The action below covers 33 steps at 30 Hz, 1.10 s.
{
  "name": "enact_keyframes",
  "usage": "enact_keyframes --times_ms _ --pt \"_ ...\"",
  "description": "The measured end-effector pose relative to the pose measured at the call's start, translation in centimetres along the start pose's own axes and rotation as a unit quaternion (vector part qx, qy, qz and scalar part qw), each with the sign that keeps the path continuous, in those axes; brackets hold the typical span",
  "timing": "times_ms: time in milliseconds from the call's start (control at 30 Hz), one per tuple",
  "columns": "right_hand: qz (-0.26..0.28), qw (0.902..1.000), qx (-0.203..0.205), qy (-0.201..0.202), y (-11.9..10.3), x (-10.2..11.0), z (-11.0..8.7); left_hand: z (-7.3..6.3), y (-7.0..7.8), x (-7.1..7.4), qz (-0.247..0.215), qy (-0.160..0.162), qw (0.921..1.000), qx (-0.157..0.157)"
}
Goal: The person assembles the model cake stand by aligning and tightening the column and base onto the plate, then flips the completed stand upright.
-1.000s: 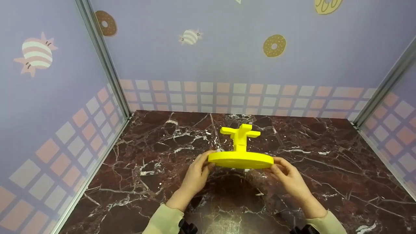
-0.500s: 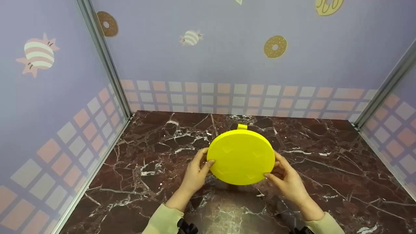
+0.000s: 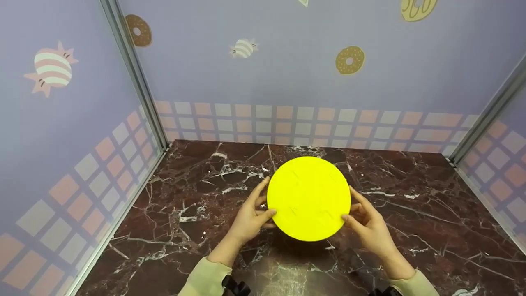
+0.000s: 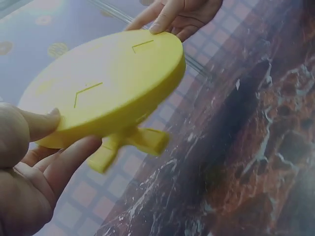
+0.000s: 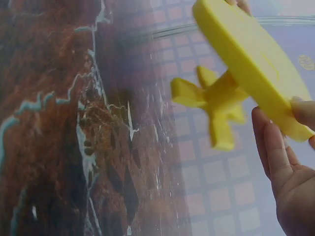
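A bright yellow toy table (image 3: 309, 199) is held up over the marble surface, its round top facing the head camera. My left hand (image 3: 248, 218) pinches the disc's left edge, thumb on the flat face and fingers behind. On the opposite edge my right hand (image 3: 370, 226) has the same kind of pinch. Angled corner marks show on the flat face in the left wrist view. Behind the disc, a short stem and cross-shaped base (image 5: 216, 103) point away from me in the right wrist view; the head view hides them.
Dark red marble with white veins forms the tabletop (image 3: 164, 250). Purple panels with candy and doughnut pictures enclose it: a left wall (image 3: 82, 123), a back wall (image 3: 287, 82) and a right wall (image 3: 505, 135). Metal posts stand at the corners.
The toy table has tilted in both hands: its disc was nearly edge-on with the cross base upward, and now its flat face turns toward the head camera. Both hands keep their hold.
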State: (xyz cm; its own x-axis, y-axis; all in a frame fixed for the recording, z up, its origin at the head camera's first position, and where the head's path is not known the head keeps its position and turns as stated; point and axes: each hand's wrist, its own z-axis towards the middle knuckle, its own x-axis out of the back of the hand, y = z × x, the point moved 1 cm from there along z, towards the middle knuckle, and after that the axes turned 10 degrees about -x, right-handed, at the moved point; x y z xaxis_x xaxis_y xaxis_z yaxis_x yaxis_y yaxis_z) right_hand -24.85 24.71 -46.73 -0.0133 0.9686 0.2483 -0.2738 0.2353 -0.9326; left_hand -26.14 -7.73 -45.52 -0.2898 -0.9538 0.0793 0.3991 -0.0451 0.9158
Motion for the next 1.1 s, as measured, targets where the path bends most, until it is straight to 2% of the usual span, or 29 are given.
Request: enact_keyframes --times_ms 167,333,467,733,933,1100 --pt "0.042 0.997 -0.065 0.004 0.1 0.2 0.1 0.3 -0.3 -0.2 -0.046 -0.009 0.9981 0.04" --pt "0.039 0.9905 -0.131 0.01 0.4 0.2 0.1 0.4 -0.9 -0.2 -0.084 -0.007 0.994 0.069" --pt "0.049 0.9858 -0.16 0.009 0.5 0.1 0.3 0.4 -1.4 -0.2 -0.107 0.005 0.9906 0.086" --pt "0.104 0.9754 -0.194 0.004 0.8 -0.2 0.4 0.5 -1.9 -0.3 -0.128 0.028 0.9857 0.106" --pt "0.122 0.9726 -0.197 0.009 0.9 -0.4 0.3 0.6 -1.7 -0.4 -0.129 0.034 0.9842 0.116" --pt "0.127 0.9714 -0.2 -0.005 0.8 -0.2 0.4 0.7 -1.7 -0.2 -0.126 0.033 0.9844 0.118"
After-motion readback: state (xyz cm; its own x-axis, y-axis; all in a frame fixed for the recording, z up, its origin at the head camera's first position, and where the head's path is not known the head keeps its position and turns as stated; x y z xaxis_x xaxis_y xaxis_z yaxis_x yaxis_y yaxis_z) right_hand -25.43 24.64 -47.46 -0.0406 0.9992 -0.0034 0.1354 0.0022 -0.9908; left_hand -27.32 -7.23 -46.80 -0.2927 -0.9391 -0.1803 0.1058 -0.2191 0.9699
